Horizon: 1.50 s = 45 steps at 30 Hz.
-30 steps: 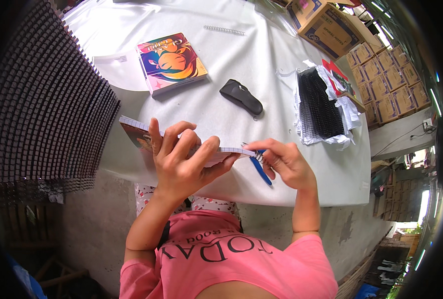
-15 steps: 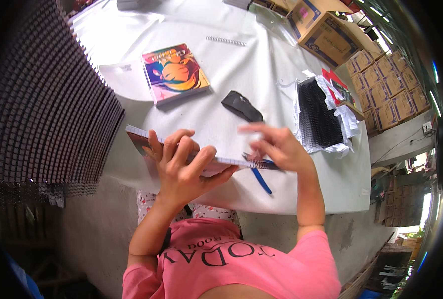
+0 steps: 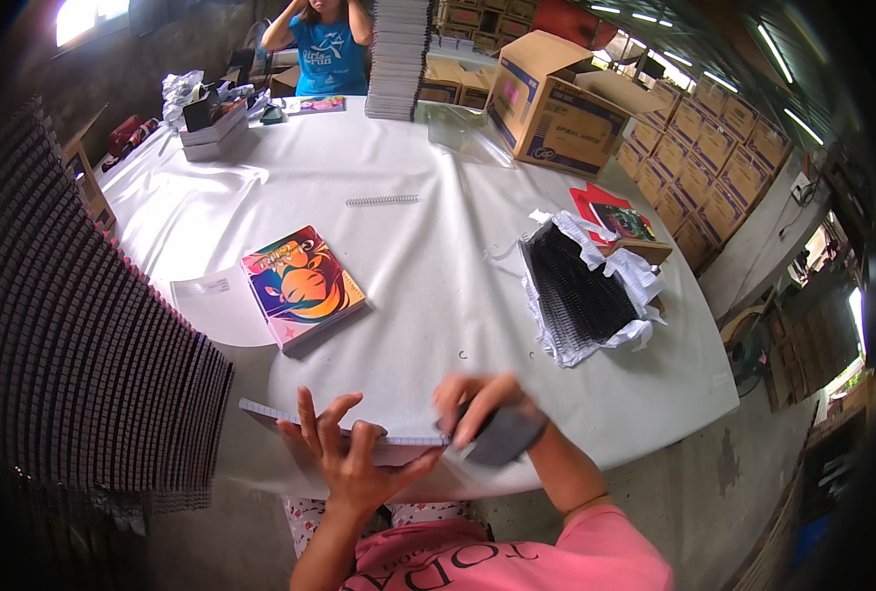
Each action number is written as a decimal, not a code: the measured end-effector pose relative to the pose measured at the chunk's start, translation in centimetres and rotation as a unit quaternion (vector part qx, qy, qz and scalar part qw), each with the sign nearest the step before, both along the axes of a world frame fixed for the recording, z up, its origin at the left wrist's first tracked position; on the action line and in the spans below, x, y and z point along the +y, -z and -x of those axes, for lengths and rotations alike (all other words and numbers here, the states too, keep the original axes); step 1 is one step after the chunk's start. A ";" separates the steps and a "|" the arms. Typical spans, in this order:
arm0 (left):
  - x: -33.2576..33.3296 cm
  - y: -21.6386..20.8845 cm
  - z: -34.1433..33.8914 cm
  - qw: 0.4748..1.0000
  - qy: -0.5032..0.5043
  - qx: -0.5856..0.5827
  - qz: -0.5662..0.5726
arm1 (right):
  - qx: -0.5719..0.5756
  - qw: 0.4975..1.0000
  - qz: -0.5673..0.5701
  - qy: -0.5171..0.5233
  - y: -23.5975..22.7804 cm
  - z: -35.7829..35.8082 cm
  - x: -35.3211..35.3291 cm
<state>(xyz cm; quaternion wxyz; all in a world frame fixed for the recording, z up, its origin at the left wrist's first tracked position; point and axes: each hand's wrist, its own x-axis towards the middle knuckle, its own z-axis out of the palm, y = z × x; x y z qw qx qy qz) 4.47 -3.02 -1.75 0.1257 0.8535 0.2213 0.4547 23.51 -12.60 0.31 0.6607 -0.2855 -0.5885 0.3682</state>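
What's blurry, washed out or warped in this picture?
Head view: the right hand and its dark object are blurred, the left hand sharper; head view: glare whitens the tabletop at left, the window is blown out; head view: the dark stack looks bowed.

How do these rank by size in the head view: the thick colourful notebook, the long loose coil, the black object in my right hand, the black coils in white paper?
Largest to smallest:
Black coils in white paper
Thick colourful notebook
Black object, blurred and nearer the camera, so real size is unsure
Long loose coil
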 end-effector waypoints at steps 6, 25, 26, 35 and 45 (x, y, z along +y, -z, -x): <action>-0.1 -0.5 0.3 1.000 0.016 0.007 0.001 | 0.062 0.992 -0.101 -0.044 -0.3 0.6 -0.5; 0.5 -0.5 0.6 0.993 0.065 -0.081 0.053 | -0.180 0.976 0.061 0.109 -2.1 1.1 4.1; 0.6 -0.4 0.6 0.995 0.052 -0.071 0.045 | -0.186 0.982 -0.028 0.010 -1.8 0.6 4.3; 5.8 -1.3 3.4 0.999 -0.032 0.013 0.013 | -0.145 0.989 0.004 -0.030 -1.9 2.9 6.6; 4.2 -0.6 1.8 0.981 0.054 -0.154 0.101 | -0.150 0.983 0.082 0.066 -1.8 1.8 6.9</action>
